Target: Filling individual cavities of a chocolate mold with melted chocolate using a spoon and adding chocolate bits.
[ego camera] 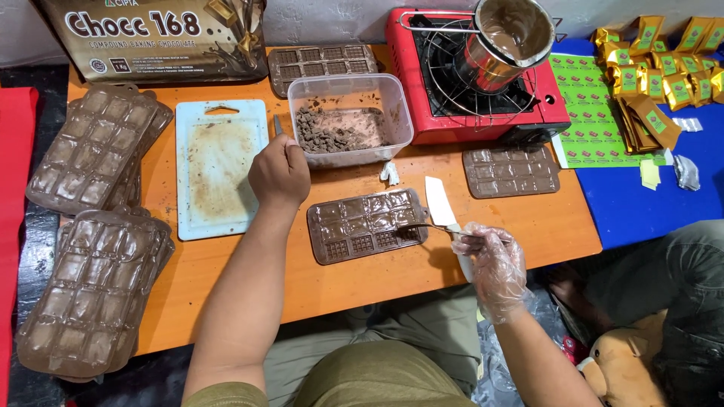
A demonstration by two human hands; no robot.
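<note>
Your right hand (494,267), inside a thin clear plastic glove, has its fingers curled together around the handle of a metal spoon (426,227). The spoon reaches out from your fingertips toward your left, and its bowl rests over the near right corner of a brown chocolate-bar mould (366,224) lying flat on the orange table (528,218). A white scraper blade (439,202) lies just beyond your gloved fingers, touching the mould's right edge.

Your bare left hand (280,172) is closed into a loose fist, knuckles up. It rests at the right edge of a stained white cutting board (215,166) and seems to grip a thin tool, but the fingers are hidden, so what they clamp cannot be told. Just past those knuckles stands a clear plastic tub (351,117) holding chopped chocolate pieces.

Farther beyond your right fingers sits a red portable gas stove (475,90) carrying a tilted metal pot (509,41) coated with melted chocolate. Well out beyond your left fingers lie stacks of filled moulds (94,249).
</note>
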